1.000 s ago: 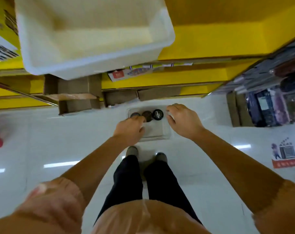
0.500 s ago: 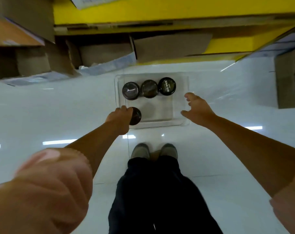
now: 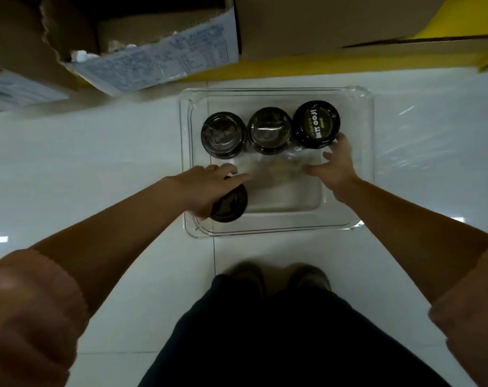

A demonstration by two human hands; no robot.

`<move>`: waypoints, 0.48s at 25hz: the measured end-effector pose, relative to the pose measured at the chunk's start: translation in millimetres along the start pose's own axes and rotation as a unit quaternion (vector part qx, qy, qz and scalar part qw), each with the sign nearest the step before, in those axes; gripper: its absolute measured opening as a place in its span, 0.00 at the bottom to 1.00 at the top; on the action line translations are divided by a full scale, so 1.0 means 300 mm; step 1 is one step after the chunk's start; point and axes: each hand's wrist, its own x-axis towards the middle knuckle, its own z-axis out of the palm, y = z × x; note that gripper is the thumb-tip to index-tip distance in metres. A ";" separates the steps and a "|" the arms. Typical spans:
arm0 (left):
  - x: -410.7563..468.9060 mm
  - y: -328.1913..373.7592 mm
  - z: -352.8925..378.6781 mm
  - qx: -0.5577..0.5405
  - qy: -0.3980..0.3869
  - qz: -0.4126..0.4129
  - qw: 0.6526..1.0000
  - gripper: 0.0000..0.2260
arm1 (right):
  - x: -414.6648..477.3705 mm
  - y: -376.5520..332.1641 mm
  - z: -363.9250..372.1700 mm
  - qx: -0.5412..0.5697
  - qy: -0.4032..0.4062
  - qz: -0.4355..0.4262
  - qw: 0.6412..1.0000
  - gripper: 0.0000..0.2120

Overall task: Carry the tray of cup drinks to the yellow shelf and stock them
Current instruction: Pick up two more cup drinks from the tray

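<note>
Since half a second ago, right hand [image 3: 335,169] brought into clear rectangular plastic tray [image 3: 360,163] at frame centre, on glossy white tile floor [image 3: 69,163]; fingers loosely spread beside printed-lid cup [image 3: 316,124], nothing gripped. Left hand [image 3: 206,188] closed round dark-lidded cup [image 3: 228,205]. Tray judged delivered below yellow shelf [image 3: 293,67]; four cups unstocked.

1. Single head-worn view, looking steeply down past both forearms to the white floor [image 3: 69,169].
2. Close range: clear tray [image 3: 365,163] centre frame, cardboard boxes [image 3: 307,23] along the top edge.
</note>
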 end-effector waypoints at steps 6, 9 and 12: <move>0.041 0.020 0.049 -0.028 0.054 0.018 0.998 0.44 | 0.072 -0.005 0.046 0.109 0.006 -0.065 0.992 0.44; 0.068 0.038 0.066 -0.154 0.103 -0.024 0.982 0.43 | 0.086 0.006 0.052 0.123 -0.005 -0.057 0.991 0.40; 0.105 0.097 0.090 -0.247 0.167 -0.071 0.952 0.45 | 0.065 0.024 0.026 0.097 0.005 -0.048 0.994 0.41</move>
